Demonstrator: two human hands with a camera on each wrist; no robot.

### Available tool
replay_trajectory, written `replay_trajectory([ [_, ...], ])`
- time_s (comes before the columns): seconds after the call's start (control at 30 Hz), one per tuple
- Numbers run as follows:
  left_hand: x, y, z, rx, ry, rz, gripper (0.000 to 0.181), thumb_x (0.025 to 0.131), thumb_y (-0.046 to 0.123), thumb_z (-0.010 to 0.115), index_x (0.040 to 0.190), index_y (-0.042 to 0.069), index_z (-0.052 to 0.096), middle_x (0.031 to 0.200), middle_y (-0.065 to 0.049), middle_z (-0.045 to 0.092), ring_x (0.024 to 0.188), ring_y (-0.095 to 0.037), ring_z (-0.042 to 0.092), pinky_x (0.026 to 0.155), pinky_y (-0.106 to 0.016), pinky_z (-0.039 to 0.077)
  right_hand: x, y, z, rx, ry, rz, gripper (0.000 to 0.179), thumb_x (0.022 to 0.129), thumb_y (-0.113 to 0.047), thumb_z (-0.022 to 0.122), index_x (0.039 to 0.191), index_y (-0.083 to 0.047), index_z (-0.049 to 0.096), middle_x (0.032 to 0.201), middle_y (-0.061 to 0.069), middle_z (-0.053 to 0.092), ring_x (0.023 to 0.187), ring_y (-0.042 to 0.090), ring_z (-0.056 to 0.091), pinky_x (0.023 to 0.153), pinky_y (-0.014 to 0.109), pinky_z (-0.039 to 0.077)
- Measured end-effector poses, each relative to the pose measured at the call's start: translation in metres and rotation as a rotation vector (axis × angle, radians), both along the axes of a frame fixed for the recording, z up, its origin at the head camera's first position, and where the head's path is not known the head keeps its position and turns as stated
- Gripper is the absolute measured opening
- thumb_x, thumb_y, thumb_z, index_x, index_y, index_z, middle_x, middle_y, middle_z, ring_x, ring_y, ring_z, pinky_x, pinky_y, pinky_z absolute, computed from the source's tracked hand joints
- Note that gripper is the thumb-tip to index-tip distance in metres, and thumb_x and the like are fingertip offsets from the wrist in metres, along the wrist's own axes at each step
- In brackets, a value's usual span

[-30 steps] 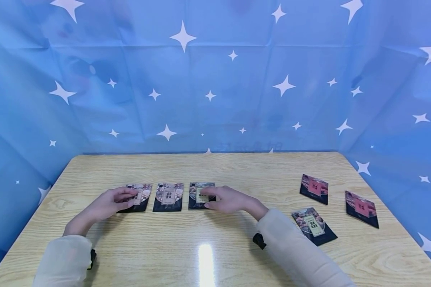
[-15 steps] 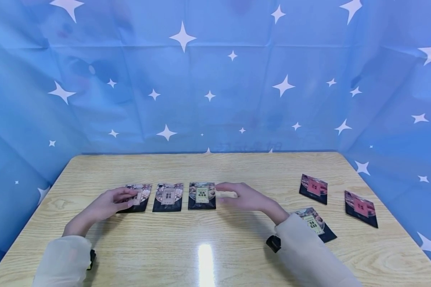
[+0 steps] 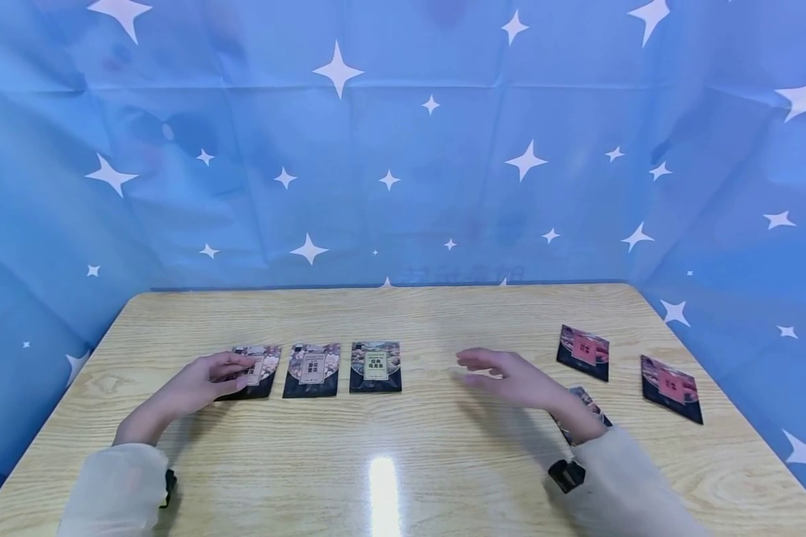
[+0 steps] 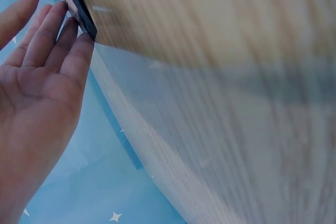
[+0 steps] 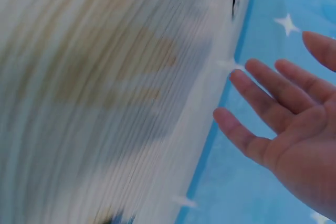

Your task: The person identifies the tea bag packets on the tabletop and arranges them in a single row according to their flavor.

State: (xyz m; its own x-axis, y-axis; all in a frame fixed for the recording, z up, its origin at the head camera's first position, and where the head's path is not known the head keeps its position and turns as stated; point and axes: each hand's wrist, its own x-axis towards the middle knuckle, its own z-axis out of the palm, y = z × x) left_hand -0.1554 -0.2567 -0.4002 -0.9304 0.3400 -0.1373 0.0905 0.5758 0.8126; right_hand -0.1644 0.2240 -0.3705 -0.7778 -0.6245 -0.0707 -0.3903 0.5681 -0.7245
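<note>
Three flat dark packets lie in a row on the table. My left hand (image 3: 198,384) rests on the leftmost flower-printed packet (image 3: 267,369); in the left wrist view its straight fingers touch that packet's edge (image 4: 79,6). Beside it lie a second flower-printed packet (image 3: 311,369) with a pink label and a packet with a pale green label (image 3: 375,368). My right hand (image 3: 517,380) hovers over the table to the right of the row, fingers loosely spread and holding nothing. Under its wrist, another packet (image 3: 592,401) is partly hidden.
Two packets with red labels, one nearer the back (image 3: 583,353) and one farther right (image 3: 672,389), lie askew on the right of the wooden table (image 3: 403,313). Behind the table hangs a blue cloth (image 3: 389,134) with white stars.
My right hand has let go of the green-labelled packet in the row and moved right, its forearm now covering much of the packet below it. My left hand stays on the leftmost packet.
</note>
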Motion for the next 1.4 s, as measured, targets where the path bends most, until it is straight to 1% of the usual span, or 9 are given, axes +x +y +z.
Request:
replay_trajectory([
  [0.17, 0.002, 0.001, 0.001, 0.016, -0.012, -0.002, 0.045, 0.091, 0.020, 0.058, 0.128, -0.005, 0.046, 0.132, -0.028, 0.042, 0.121, -0.043, 0.039, 0.084, -0.038, 0.049, 0.011, 0.027, 0.003, -0.009, -0.007, -0.051, 0.046, 0.097, -0.021, 0.047, 0.134, 0.005, 0.039, 0.128, 0.022, 0.049, 0.115, 0.036, 0.048, 0.091, 0.054, 0.038],
  [0.33, 0.003, 0.002, 0.003, 0.018, -0.006, -0.012, 0.046, 0.091, 0.021, 0.058, 0.128, -0.006, 0.046, 0.131, -0.029, 0.042, 0.121, -0.044, 0.039, 0.084, -0.040, 0.049, 0.024, 0.055, 0.006, -0.020, 0.011, -0.068, 0.043, 0.097, -0.016, 0.047, 0.133, 0.008, 0.039, 0.125, 0.024, 0.050, 0.113, 0.037, 0.049, 0.086, 0.039, 0.047],
  [0.43, 0.003, 0.002, 0.003, 0.006, -0.005, -0.009, 0.046, 0.092, 0.020, 0.057, 0.128, -0.006, 0.046, 0.131, -0.030, 0.042, 0.120, -0.044, 0.039, 0.084, -0.041, 0.048, 0.031, 0.073, 0.007, -0.050, 0.021, -0.064, 0.042, 0.097, -0.012, 0.046, 0.132, 0.010, 0.039, 0.124, 0.028, 0.050, 0.113, 0.024, 0.052, 0.080, 0.028, 0.050],
  [0.57, 0.002, 0.001, 0.003, -0.012, -0.011, 0.006, 0.045, 0.092, 0.019, 0.057, 0.129, -0.004, 0.046, 0.131, -0.029, 0.042, 0.120, -0.043, 0.039, 0.085, -0.042, 0.048, 0.040, 0.096, 0.007, -0.101, -0.001, -0.050, 0.041, 0.097, -0.006, 0.044, 0.131, 0.015, 0.035, 0.122, 0.031, 0.048, 0.109, 0.005, 0.053, 0.076, 0.025, 0.051],
  [0.73, 0.003, 0.001, 0.002, 0.001, -0.004, -0.007, 0.045, 0.092, 0.018, 0.057, 0.129, -0.005, 0.046, 0.130, -0.030, 0.043, 0.119, -0.044, 0.040, 0.083, -0.040, 0.049, 0.048, 0.122, 0.005, -0.082, -0.036, -0.050, 0.041, 0.097, -0.006, 0.043, 0.131, 0.016, 0.034, 0.123, 0.014, 0.055, 0.107, 0.000, 0.052, 0.077, 0.021, 0.049],
  [0.87, 0.003, 0.000, 0.002, -0.001, -0.005, -0.007, 0.046, 0.092, 0.019, 0.057, 0.129, -0.005, 0.045, 0.130, -0.029, 0.043, 0.120, -0.044, 0.040, 0.084, -0.041, 0.048, 0.052, 0.137, 0.001, -0.086, -0.069, -0.040, 0.040, 0.097, -0.005, 0.042, 0.130, 0.016, 0.034, 0.123, 0.001, 0.055, 0.107, -0.004, 0.050, 0.077, 0.019, 0.048],
  [1.1, 0.001, 0.000, 0.002, -0.014, -0.005, -0.005, 0.046, 0.092, 0.021, 0.057, 0.129, -0.005, 0.046, 0.130, -0.030, 0.042, 0.120, -0.044, 0.039, 0.084, -0.043, 0.048, 0.053, 0.150, -0.008, -0.151, -0.122, 0.033, 0.038, 0.096, 0.002, 0.040, 0.131, 0.016, 0.034, 0.123, -0.005, 0.056, 0.109, 0.000, 0.051, 0.078, 0.021, 0.049],
  [1.23, 0.000, -0.001, 0.001, -0.017, -0.001, -0.003, 0.046, 0.091, 0.021, 0.057, 0.128, -0.004, 0.046, 0.131, -0.030, 0.042, 0.120, -0.044, 0.039, 0.084, -0.043, 0.048, 0.053, 0.151, -0.010, -0.171, -0.165, 0.068, 0.039, 0.096, 0.004, 0.038, 0.133, 0.013, 0.033, 0.128, -0.014, 0.050, 0.111, -0.001, 0.049, 0.079, 0.022, 0.049],
  [1.4, 0.000, -0.001, 0.000, -0.012, 0.004, -0.012, 0.047, 0.091, 0.022, 0.057, 0.129, -0.004, 0.046, 0.131, -0.029, 0.042, 0.120, -0.044, 0.039, 0.084, -0.043, 0.048, 0.049, 0.144, -0.010, -0.161, -0.176, 0.100, 0.041, 0.097, 0.003, 0.035, 0.136, 0.013, 0.028, 0.132, -0.018, 0.044, 0.115, -0.003, 0.045, 0.081, 0.021, 0.047],
])
